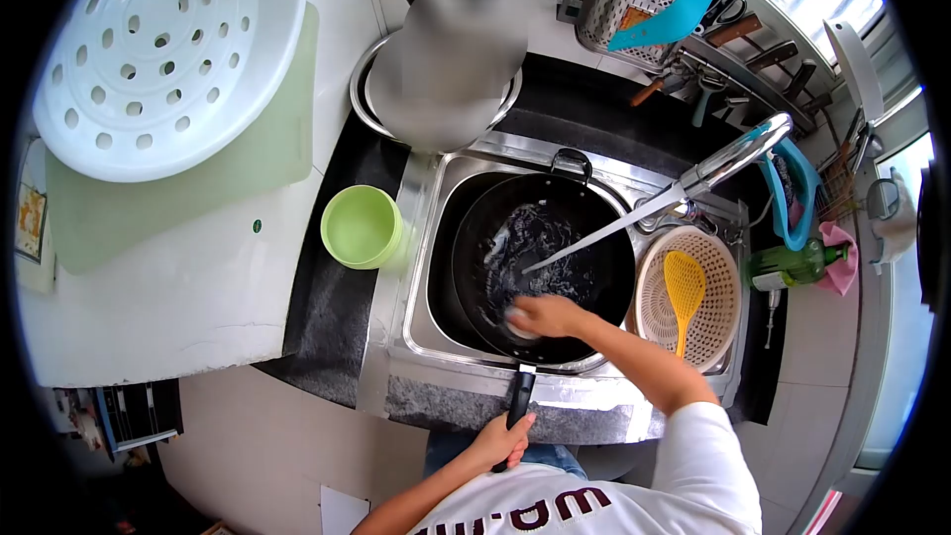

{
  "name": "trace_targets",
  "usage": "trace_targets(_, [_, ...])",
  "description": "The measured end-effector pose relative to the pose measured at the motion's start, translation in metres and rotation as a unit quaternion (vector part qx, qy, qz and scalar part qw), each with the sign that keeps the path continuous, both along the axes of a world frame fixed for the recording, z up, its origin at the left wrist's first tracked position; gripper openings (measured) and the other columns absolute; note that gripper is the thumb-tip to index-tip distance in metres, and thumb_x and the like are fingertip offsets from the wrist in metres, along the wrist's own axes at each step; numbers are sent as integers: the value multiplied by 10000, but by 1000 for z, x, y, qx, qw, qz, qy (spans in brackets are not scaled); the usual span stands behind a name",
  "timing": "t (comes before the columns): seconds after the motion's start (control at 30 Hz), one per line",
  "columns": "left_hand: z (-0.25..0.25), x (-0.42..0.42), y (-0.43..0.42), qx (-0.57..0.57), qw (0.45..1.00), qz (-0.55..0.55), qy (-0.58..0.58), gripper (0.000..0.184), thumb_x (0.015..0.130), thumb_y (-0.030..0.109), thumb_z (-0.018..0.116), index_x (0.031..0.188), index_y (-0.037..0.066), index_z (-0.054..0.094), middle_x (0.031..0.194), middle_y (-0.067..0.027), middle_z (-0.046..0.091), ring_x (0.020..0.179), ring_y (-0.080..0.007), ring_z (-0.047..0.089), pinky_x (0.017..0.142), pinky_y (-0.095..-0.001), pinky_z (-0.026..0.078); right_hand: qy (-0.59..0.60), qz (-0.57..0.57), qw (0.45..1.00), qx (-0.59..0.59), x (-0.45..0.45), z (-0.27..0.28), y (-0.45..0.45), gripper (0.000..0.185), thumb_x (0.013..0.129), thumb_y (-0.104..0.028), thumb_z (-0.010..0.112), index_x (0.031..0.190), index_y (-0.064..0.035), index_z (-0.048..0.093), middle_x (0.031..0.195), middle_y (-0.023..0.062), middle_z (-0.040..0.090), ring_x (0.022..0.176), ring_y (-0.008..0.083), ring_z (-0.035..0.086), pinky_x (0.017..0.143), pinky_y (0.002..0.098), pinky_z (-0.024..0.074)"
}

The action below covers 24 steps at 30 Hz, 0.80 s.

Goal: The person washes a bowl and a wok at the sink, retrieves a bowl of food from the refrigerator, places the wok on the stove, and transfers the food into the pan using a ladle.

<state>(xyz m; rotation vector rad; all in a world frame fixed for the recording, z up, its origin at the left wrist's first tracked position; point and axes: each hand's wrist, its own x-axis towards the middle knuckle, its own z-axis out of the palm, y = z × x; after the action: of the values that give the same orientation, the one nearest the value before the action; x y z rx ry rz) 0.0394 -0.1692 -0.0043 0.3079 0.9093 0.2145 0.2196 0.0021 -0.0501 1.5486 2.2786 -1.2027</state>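
Black wok (colander alongside): left hand clamps handle, right hand pinches pale pad.

The wok, wide, round and black, lay open side up over the sink, its long handle towards the person, a small loop handle opposite, its inside wet with frothy water. A small whitish pad, partly hidden, lay against its near inner wall.
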Motion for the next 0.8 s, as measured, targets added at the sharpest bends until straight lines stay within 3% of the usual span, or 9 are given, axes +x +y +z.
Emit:
trace_targets(0.1, [-2,-2,0,18,1000,-5,-13,403,928,353,448,641,87,352,500,2,344,387,-99,357,373,-258,344,-203,-8,977,63,51,17,-5,350,798,-423,470,931,-138,624,794,165,651,781,324,640,695,441,503])
trace_targets(0.17, [-4,-3,0,14,1000,-7,-24,399,923,359,457,644,90,361,495,3,355,379,-98,365,367,-256,344,-231,-92,937,245,78,-10,15,283,761,-397,539,833,-134,617,655,143,628,579,310,623,515,424,497])
trace_targets(0.23, [-6,-3,1,12,999,-10,-33,396,919,365,466,648,93,370,490,5,365,372,-98,372,361,-254,343,-206,-146,901,353,73,-16,44,216,767,-346,573,780,-130,580,602,119,600,542,306,604,445,402,467])
trace_targets(0.37, [-6,-2,1,2,1000,-22,-18,438,920,371,457,598,90,359,475,0,359,368,-105,373,374,-263,351,-18,-135,836,531,32,-30,104,157,728,-246,649,792,-126,570,730,106,584,602,287,591,515,382,478])
trace_targets(0.43, [-4,-3,3,0,999,-39,-14,478,924,391,438,560,93,354,470,-10,350,378,-112,351,388,-264,346,60,9,842,536,7,-4,121,129,719,-210,646,801,-145,570,822,69,560,755,254,548,680,354,448])
trace_targets(0.5, [-5,-2,3,1,999,-43,-15,480,924,398,434,563,94,351,469,-7,341,379,-111,347,387,-263,345,82,135,825,542,-10,15,129,117,730,-196,619,824,-155,564,859,54,564,789,233,543,720,345,437])
trace_targets(0.6, [-2,-1,3,-4,999,-33,-13,479,925,395,437,564,94,346,470,-7,337,382,-111,351,388,-261,345,-52,147,833,530,15,14,137,128,740,-215,587,850,-156,564,863,47,565,798,215,544,722,354,423])
trace_targets(0.67, [-5,-2,0,3,1000,-23,-20,480,926,392,442,563,94,341,470,-7,334,385,-111,357,387,-260,346,-107,58,812,570,51,2,127,129,750,-226,552,825,-123,572,795,55,575,719,223,566,667,378,424])
trace_targets(0.8, [-10,-3,-2,19,999,-18,-25,493,919,401,451,547,92,356,448,-11,361,358,-110,367,367,-259,341,-319,-11,899,299,89,3,52,129,757,-211,545,721,-98,595,648,50,606,616,206,611,527,359,449])
